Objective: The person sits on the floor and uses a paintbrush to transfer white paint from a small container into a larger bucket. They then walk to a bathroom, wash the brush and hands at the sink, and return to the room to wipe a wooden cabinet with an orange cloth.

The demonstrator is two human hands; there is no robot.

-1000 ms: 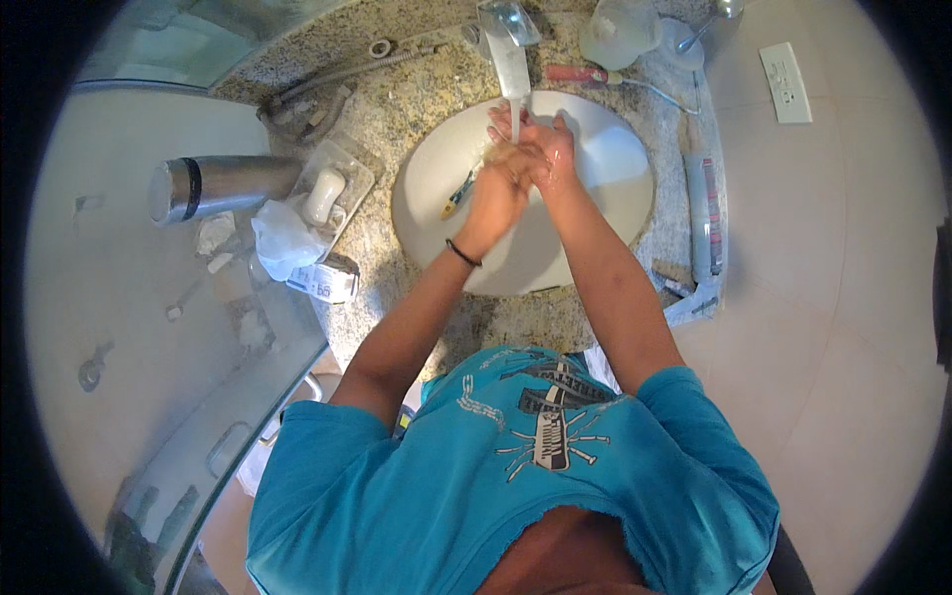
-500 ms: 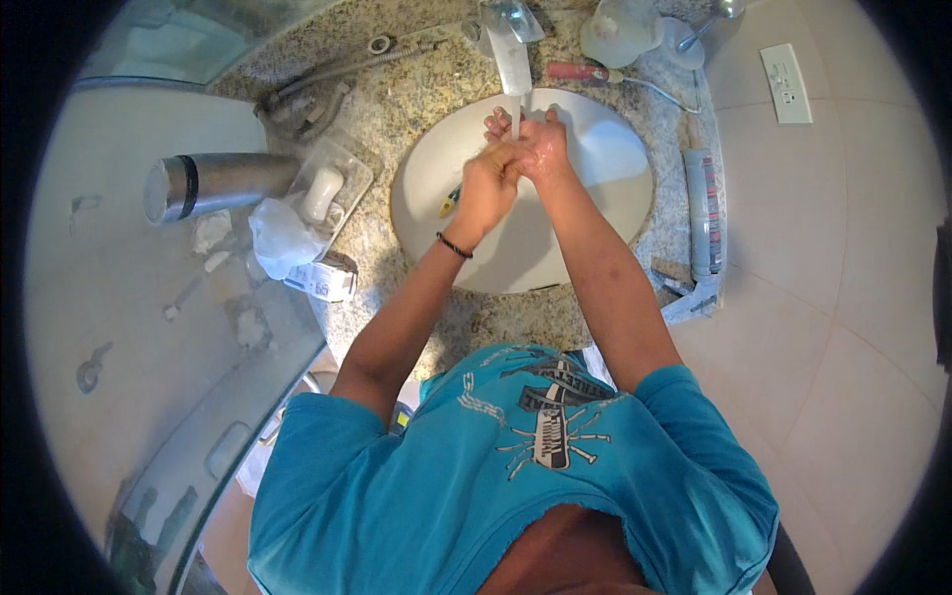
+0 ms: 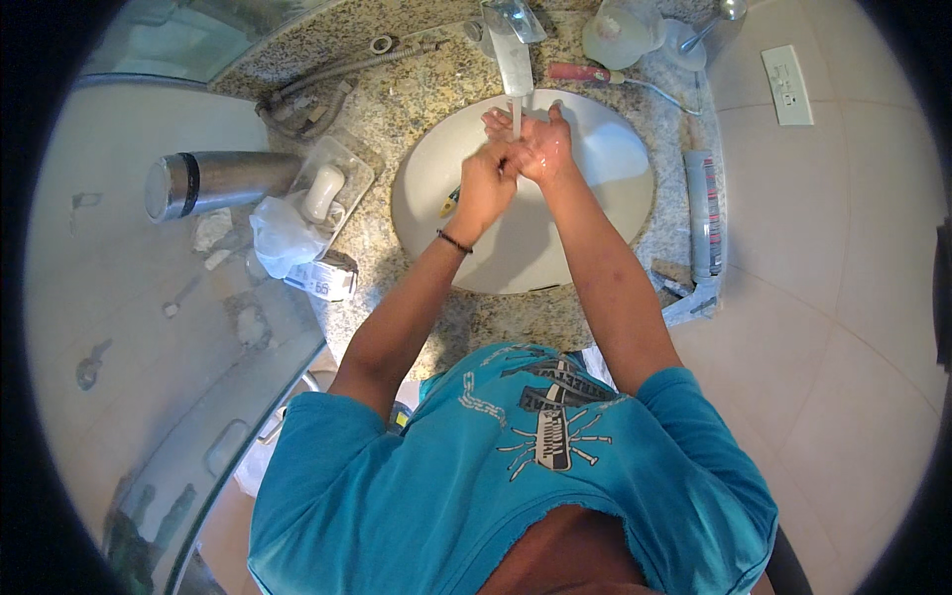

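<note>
While water runs: both hands meet under the faucet [image 3: 513, 45], at twelve o'clock over the white basin [image 3: 605, 213]
Left hand [image 3: 486, 183]: loosely curled over the right, gripping nothing
Right hand [image 3: 538, 149]: fingers spread, wet (holding nothing)
Risk: splashes may wet the granite counter [image 3: 397, 99] and slicken the floor; toothbrush [image 3: 585, 72] sits close at one o'clock

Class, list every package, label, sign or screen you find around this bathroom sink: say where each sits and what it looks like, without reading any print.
Small carton: on the granite counter left of the basin, boxy, white with dark print.
Tube: lying along the counter right of the basin, long, grey-white with a red striped label.
Clear plastic tray: left of the basin, rectangular, holding a white bar.
No signs or screens show.
</note>
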